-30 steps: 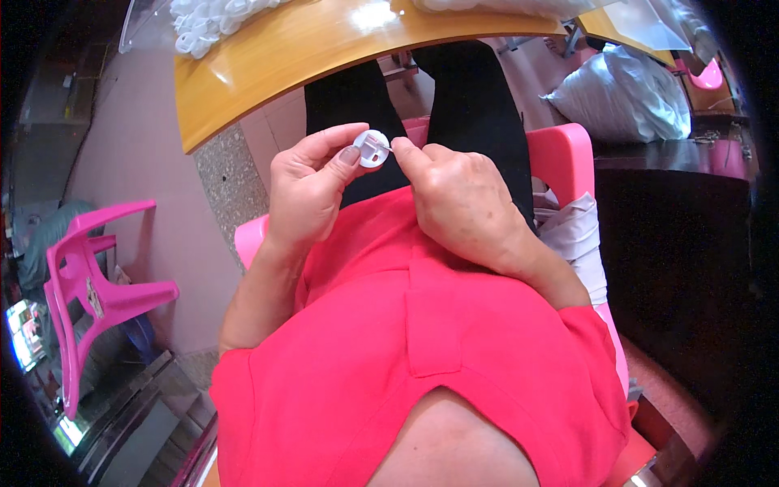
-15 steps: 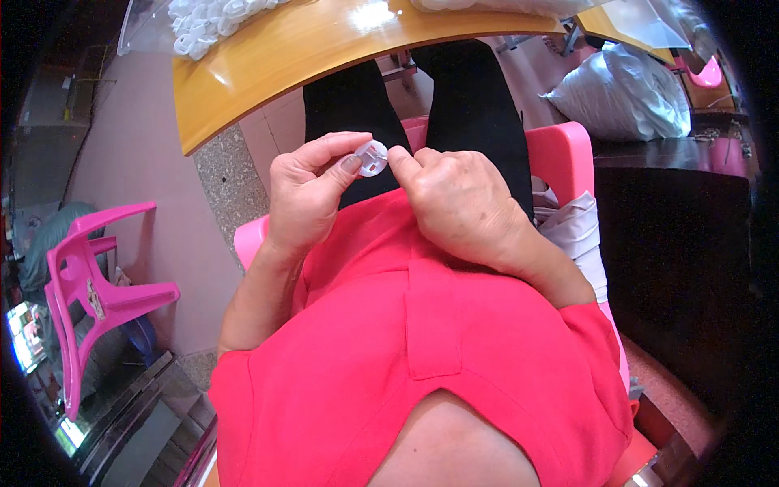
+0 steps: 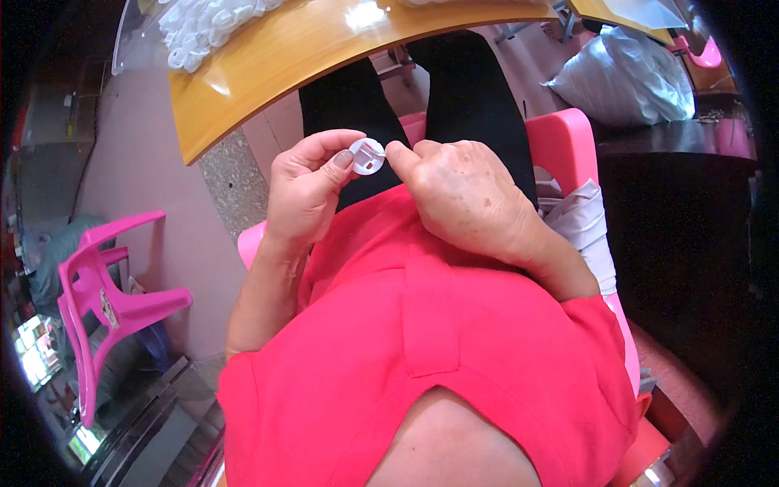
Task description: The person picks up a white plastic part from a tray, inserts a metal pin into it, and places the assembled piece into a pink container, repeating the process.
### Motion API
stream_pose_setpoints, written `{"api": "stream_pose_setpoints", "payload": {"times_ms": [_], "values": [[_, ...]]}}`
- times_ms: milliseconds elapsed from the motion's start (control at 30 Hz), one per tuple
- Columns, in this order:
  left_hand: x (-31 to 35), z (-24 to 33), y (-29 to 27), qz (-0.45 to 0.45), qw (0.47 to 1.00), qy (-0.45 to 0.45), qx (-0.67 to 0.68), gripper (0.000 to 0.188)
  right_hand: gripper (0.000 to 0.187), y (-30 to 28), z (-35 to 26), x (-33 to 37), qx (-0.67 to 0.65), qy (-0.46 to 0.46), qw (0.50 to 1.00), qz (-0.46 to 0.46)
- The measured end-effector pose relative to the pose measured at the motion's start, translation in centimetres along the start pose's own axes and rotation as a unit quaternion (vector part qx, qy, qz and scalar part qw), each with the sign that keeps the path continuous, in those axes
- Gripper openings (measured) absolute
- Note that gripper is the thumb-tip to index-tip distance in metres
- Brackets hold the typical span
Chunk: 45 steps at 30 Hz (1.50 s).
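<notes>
Above my lap, my left hand (image 3: 312, 183) pinches a small round white plastic part (image 3: 368, 157) between thumb and forefinger. Slots and a small reddish spot show on the face of this disc. My right hand (image 3: 466, 195) is closed, back of the hand up, with its thumb and forefinger meeting at the disc's right edge. A thin light-coloured bit shows at that fingertip, too small to name; whatever the right fingers grip is hidden.
Beyond my knees stands a yellow wooden table (image 3: 268, 73) with a heap of white plastic pieces (image 3: 207, 28) at its left. A pink plastic chair (image 3: 114, 300) lies to the left. A full whitish sack (image 3: 621, 81) sits at the far right, near a dark table (image 3: 673, 146).
The view has shifted slightly. The disc sits a little turned in my left fingers, its slotted face showing more. Both hands keep nearly the same place.
</notes>
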State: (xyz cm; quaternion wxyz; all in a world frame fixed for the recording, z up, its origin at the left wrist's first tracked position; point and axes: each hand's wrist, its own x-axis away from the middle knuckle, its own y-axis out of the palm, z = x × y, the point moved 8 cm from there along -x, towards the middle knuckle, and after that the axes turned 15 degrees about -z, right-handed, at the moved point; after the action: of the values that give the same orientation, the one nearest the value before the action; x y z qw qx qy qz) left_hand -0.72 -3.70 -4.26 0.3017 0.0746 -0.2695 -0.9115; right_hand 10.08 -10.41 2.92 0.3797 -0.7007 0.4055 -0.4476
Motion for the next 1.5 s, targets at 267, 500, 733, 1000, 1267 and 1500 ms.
{"api": "stream_pose_setpoints", "payload": {"times_ms": [267,500,733,1000,1267,1500], "values": [[0.0,0.2,0.4,-0.015,1.000,0.002,-0.004,0.022,0.021,0.1,-0.2,0.1,0.025,0.016,1.000,0.009],[0.2,-0.5,0.3,-0.014,1.000,-0.011,0.007,0.020,0.019,0.6,-0.8,0.0,0.063,0.001,0.998,-0.019],[0.0,-0.3,0.2,-0.017,1.000,-0.002,-0.008,0.020,0.019,1.0,-0.1,-0.8,0.061,-0.033,0.997,-0.031],[0.0,0.7,-0.2,0.007,0.998,0.053,0.034,0.027,0.021,1.1,1.7,-1.1,-0.245,-0.033,0.964,0.103],[0.1,0.7,-0.7,0.036,0.998,0.057,-0.004,0.031,0.018,2.0,1.8,-1.6,-0.339,-0.024,0.934,0.112],[0.1,0.6,-0.6,0.038,0.997,0.072,-0.009,0.030,0.015,2.5,1.5,-2.0,-0.348,-0.025,0.932,0.096]]}}
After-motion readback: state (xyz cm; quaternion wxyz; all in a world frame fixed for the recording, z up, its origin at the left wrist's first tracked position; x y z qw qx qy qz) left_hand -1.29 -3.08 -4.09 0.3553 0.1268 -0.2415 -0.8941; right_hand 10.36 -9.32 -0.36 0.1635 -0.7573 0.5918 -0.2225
